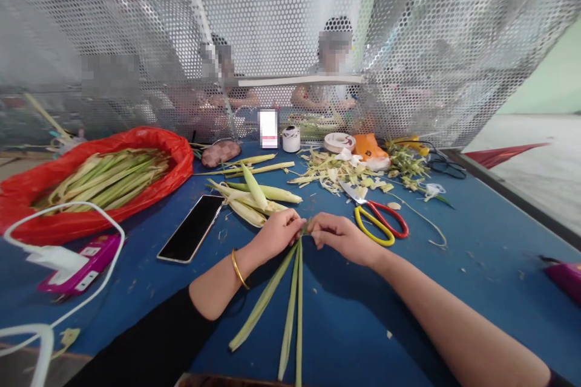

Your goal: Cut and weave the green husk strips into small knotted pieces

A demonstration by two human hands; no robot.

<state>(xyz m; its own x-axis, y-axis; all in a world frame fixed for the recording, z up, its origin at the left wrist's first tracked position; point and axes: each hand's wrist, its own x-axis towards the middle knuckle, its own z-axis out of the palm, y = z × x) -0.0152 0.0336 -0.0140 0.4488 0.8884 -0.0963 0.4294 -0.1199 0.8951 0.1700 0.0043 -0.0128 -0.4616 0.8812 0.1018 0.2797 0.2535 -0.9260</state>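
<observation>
Leaf strips [289, 314], three long, narrow pale-green lengths, fan out nearer than the scissors [374, 210] & to their left, darker-green upper ends meeting btwn the hands. L hand [278, 233] pinches that top w/ thumb + fingers; R hand [340, 237], just left of scissors, pinches same end. Phone [193, 230], dark-screened, lies well left of scissors; trimmings [322, 170] just beyond; perf. screen [281, 24] farthest.

Curled left fingers [294, 227] near right fingers [321, 224]
</observation>
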